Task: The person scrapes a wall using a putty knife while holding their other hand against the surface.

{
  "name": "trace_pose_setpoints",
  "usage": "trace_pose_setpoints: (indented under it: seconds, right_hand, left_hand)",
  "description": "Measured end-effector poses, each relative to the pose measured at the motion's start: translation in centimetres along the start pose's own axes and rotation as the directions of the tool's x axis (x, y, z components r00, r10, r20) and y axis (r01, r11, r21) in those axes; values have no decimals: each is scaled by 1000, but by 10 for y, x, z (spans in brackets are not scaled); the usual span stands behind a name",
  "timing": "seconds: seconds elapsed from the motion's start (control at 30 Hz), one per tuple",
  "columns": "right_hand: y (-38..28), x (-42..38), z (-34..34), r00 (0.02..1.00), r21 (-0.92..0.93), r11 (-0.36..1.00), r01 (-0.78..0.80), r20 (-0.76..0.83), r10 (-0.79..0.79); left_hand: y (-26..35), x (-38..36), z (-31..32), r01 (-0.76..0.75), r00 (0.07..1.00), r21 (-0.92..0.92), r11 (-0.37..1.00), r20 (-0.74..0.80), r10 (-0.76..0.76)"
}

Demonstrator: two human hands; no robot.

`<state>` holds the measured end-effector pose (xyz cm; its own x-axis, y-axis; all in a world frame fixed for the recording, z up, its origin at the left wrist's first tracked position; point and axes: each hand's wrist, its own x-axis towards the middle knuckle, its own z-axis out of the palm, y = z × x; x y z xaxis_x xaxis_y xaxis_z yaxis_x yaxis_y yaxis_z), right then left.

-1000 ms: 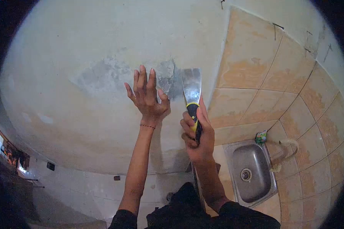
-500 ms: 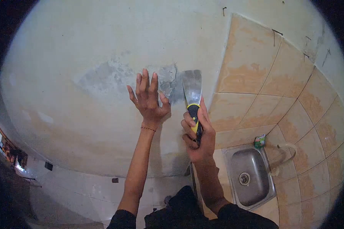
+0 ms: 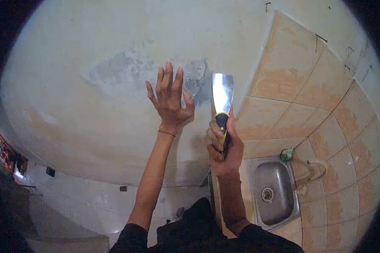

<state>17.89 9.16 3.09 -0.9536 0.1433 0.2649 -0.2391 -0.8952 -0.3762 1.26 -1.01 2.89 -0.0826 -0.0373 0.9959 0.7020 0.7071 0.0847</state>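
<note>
My right hand [image 3: 224, 145] is wrapped round the black and yellow handle of a putty knife [image 3: 223, 92], its wide metal blade pointing up the wall. The blade lies just right of a rough grey patch [image 3: 196, 84] where the paint has come off. My left hand [image 3: 171, 99] rests with fingers spread over the wall [image 3: 114, 130], its fingertips between that patch and a larger bare grey area [image 3: 122, 69] to the left. A thin cord bracelet circles the left wrist.
Beige and orange tiles [image 3: 283, 76] cover the wall on the right, with nails [image 3: 321, 38] above them. Below is a steel sink [image 3: 276, 189] in a counter, with a pale tap [image 3: 318, 168] and a small green packet [image 3: 287, 154] beside it. White floor tiles [image 3: 93, 198] lie at lower left.
The putty knife has tilted and shifted slightly right, away from the grey patch, and its blade now shines brighter. My left hand keeps its spread pose by the patch. The view has shifted slightly.
</note>
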Motion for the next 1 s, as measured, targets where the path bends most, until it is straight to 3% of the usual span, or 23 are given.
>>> trace_pose_setpoints:
  seconds: [0.13, 0.27, 0.4, 0.47, 0.53, 0.63, 0.67, 0.77, 0.8, 0.9, 1.0]
  right_hand:
    - [9, 2, -15, 997, 128, 991, -49, 63, 41]
    - [4, 7, -9, 996, 134, 989, -60, 79, 50]
    - [1, 1, 1, 999, 1, 1000, 27, -25, -27]
    - [2, -4, 8, 987, -186, 975, 123, -84, -141]
    - [4, -8, 13, 947, -441, 867, 232, -99, -304]
    - [0, -8, 15, 912, -799, 524, 293, 69, -405]
    - [1, -7, 14, 884, -856, 445, 264, 29, -467]
    - [10, -3, -21, 826, -937, 221, 271, 109, -553]
    - [11, -4, -18, 863, -894, 393, 214, -15, -505]
    - [14, -1, -28, 903, -888, 443, 121, -87, -420]
    - [9, 0, -29, 984, -418, 907, 38, -141, -106]
  left_hand:
    - [-1, 0, 0, -6, 1000, -3, 1000, 2, 6]
    - [-3, -2, -2, -6, 999, 14, 1000, 45, 5]
    - [1, 1, -4, 35, 999, -33, 999, 29, -34]
    - [-1, 1, -4, 26, 999, -8, 1000, 38, -26]
    - [-2, -1, -5, 28, 998, 2, 1000, 50, -28]
    - [-1, 0, -5, 36, 998, -1, 999, 57, -36]
    - [-1, 0, -5, 36, 998, -3, 999, 60, -36]
    - [-2, -1, -6, 32, 997, -11, 999, 64, -31]
    - [-2, -1, -6, 32, 997, -15, 999, 64, -31]
    - [-2, -2, -5, 33, 998, -25, 999, 62, -31]
    - [-3, -2, -6, 32, 997, -10, 999, 74, -31]
